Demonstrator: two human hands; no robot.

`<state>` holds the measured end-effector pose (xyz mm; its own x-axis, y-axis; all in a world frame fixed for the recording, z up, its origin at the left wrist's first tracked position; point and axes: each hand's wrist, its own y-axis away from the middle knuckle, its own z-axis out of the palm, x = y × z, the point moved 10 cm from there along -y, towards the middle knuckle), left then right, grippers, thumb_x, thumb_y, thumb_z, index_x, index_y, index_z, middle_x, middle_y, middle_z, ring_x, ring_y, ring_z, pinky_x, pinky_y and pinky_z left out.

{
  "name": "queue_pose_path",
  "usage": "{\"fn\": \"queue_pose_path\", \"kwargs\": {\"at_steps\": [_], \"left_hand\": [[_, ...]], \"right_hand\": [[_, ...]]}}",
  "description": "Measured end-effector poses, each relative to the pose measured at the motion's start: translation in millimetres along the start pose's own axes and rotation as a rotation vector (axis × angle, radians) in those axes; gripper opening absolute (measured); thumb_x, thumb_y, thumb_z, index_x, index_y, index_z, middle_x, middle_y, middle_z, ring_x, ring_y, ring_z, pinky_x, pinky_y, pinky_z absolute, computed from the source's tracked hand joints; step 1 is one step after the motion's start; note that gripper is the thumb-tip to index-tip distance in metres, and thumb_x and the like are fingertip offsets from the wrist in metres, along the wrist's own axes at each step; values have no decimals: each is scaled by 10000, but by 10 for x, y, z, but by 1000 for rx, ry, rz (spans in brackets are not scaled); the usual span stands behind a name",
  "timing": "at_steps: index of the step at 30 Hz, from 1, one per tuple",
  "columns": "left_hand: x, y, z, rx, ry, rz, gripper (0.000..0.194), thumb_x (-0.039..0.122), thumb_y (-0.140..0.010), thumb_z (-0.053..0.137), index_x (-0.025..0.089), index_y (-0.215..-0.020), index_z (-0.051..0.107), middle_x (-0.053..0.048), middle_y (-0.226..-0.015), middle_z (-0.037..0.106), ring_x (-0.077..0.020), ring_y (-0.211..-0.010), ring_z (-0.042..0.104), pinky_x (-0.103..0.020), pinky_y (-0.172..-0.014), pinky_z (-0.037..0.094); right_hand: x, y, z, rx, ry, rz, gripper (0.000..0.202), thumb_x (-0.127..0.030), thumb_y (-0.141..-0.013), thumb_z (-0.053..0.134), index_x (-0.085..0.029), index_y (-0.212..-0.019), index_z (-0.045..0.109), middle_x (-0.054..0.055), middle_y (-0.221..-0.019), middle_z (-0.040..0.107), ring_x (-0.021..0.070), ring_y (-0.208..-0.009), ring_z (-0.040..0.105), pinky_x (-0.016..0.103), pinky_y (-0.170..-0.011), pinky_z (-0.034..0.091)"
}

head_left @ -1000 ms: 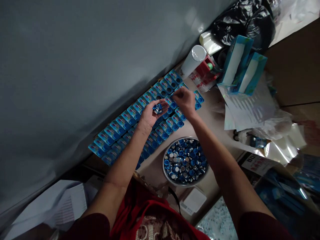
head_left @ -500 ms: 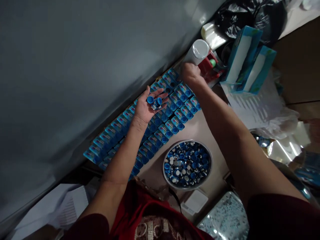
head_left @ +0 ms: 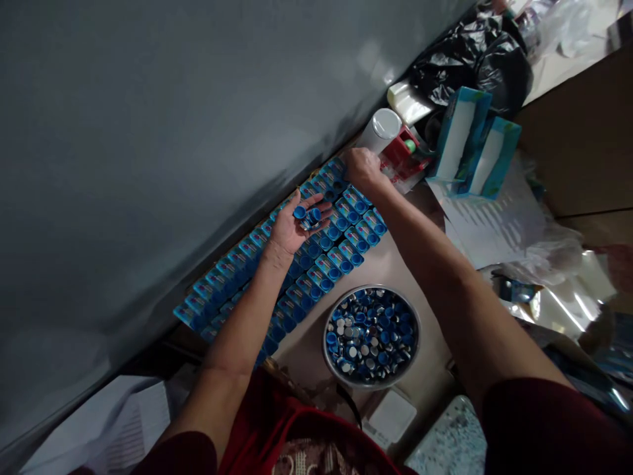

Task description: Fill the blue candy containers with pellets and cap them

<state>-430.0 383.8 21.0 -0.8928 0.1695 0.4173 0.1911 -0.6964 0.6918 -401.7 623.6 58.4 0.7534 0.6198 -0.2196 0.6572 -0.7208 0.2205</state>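
My left hand (head_left: 297, 224) is palm up above the rows of blue cards, its fingers loosely spread, with several small blue caps (head_left: 307, 216) resting on it. At the upper right end of the rows, my right hand (head_left: 363, 166) is closed, fingers turned down and hidden, so what it holds cannot be made out. Blue printed cards (head_left: 326, 267) lie in several slanting rows, many with a round blue cap at the lower end. Nearer my body, a round metal bowl (head_left: 418, 336) holds many blue and silver caps.
Beyond my right hand stand a white-lidded container (head_left: 386, 123), a red holder (head_left: 401, 152) and two blue boxes (head_left: 462, 135). A black plastic bag (head_left: 502, 66) lies behind them. A grey wall (head_left: 173, 119) borders the rows; a white box (head_left: 393, 415) is below the bowl.
The view has shifted, so most things appear slightly lower. My right hand stays closed at the far end of the rows; my left hand still bears the caps.
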Motion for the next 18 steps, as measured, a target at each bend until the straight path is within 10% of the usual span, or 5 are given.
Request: {"fn": "queue_pose_path", "kwargs": {"at_steps": [8,18], "left_hand": [[-56,-149,23,75,61,-33,380,390,-1190,585,115,-1258,838,-136,-1153,892,-280,-1203,856,-430,-1093,717],[-99,-71,-59,156,-57,94,121,85,-865,930,162,-911,849,-39,-1061,875,-212,-1165,814,-401,-1184,660]], "right_hand": [[-614,1285,181,18,-475,-335,281,-137,-1012,721,-248,-1165,930,75,-1097,829,220,-986,774,307,-910,579],[-294,1263,281,115,-598,-107,217,-195,-983,724,-250,-1017,931,36,-969,880,215,-866,789,326,-879,586]]}}
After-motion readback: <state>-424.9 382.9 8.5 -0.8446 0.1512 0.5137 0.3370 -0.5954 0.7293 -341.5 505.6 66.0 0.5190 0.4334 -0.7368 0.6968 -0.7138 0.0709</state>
